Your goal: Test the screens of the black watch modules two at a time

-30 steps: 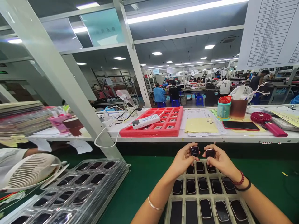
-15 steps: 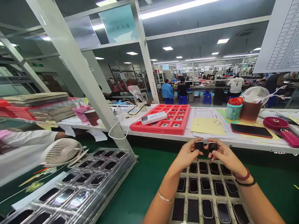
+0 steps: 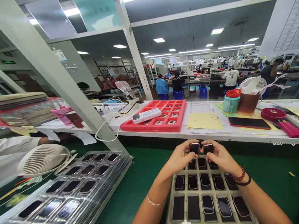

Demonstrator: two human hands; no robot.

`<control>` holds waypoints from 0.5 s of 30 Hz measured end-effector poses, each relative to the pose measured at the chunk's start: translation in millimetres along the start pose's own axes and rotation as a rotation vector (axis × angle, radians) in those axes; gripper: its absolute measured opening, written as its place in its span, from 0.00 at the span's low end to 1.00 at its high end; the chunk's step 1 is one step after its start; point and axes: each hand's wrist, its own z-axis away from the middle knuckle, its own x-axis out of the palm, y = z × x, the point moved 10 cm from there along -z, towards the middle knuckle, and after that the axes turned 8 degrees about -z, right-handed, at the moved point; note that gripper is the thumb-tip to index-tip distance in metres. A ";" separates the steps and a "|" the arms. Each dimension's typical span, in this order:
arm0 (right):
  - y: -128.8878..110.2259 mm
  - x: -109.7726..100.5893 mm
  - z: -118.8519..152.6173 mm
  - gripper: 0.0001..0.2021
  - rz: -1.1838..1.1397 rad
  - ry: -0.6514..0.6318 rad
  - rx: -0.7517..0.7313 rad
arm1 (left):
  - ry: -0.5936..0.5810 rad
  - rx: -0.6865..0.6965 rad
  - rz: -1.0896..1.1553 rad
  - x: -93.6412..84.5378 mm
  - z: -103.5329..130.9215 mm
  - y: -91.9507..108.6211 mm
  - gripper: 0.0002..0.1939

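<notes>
My left hand (image 3: 181, 156) pinches a small square smartwatch (image 3: 194, 148) with a dark screen and pale metal rim. A second smartwatch (image 3: 208, 149) of the same look is gripped by my right hand (image 3: 219, 157), close beside the first. Both are held up over the far edge of a pale tray (image 3: 186, 200). In that tray's compartments lie several dark-screened watch bodies (image 3: 207, 204), while two front-left compartments show only a dark base. To the left stands a stack of clear plastic trays (image 3: 93, 186) with dark screens in the top one.
A shelf ahead holds a red foam tray (image 3: 151, 127) with a white handheld device (image 3: 146, 115) on it, yellow paper (image 3: 205, 121), a phone (image 3: 249, 123), a teal cup (image 3: 231, 105) and a magenta fan (image 3: 273, 114). A white fan (image 3: 44, 160) and a co-worker's sleeve (image 3: 16, 149) are at left.
The camera view has turned slightly, so the shelf and background shift left. Both hands still hold the two smartwatches close together, with the left one turned a little.
</notes>
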 end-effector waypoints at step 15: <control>-6.2 6.8 5.2 0.17 0.027 -0.017 -0.015 | 0.021 -0.007 0.043 1.4 3.6 -0.9 0.20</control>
